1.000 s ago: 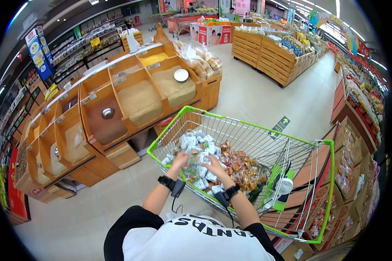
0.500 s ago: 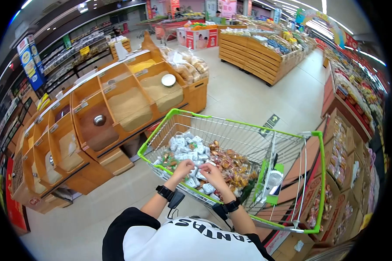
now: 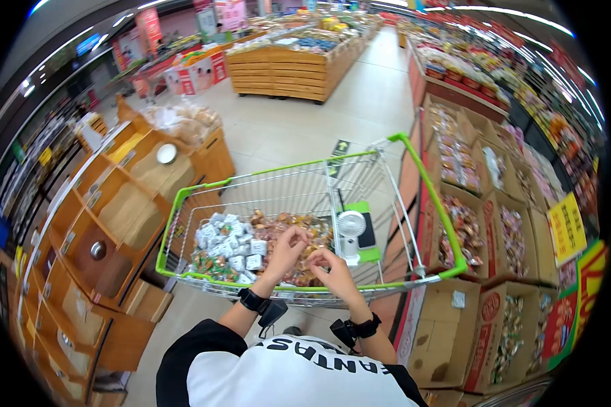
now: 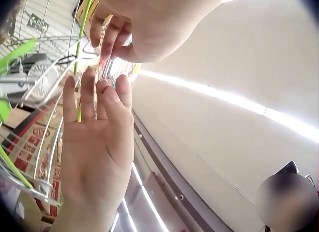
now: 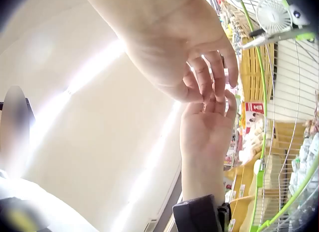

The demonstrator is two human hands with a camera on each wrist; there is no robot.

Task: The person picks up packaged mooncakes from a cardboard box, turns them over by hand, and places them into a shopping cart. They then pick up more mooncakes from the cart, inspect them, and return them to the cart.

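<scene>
Above the shopping cart's near rim [image 3: 299, 290], the left hand [image 3: 286, 252] and right hand [image 3: 334, 271] face each other, fingers loosely bent. In the left wrist view, the left hand [image 4: 154, 25] hangs over the right hand [image 4: 97, 147], whose palm shows and whose thumb lies across its forefinger. The right wrist view has the right hand [image 5: 174, 50] above the left hand [image 5: 207, 137], their fingertips overlapping. No held thing is plainly visible; tiny things between the fingertips cannot be ruled out. Below are white packets [image 3: 234, 243] and brown-wrapped packets [image 3: 275, 227].
A white fan [image 3: 351, 224] and a dark phone-like object [image 3: 366, 230] are at the cart's right part. Wooden bulk bins [image 3: 132, 217] stand at left, cardboard boxes of packaged goods [image 3: 465, 237] at right. An aisle [image 3: 380, 74] runs beyond a wooden display [image 3: 278, 71].
The head view has turned right, so bins and cart have shifted left in the picture. Both hands have risen from among the packets and now show above the brown-wrapped ones.
</scene>
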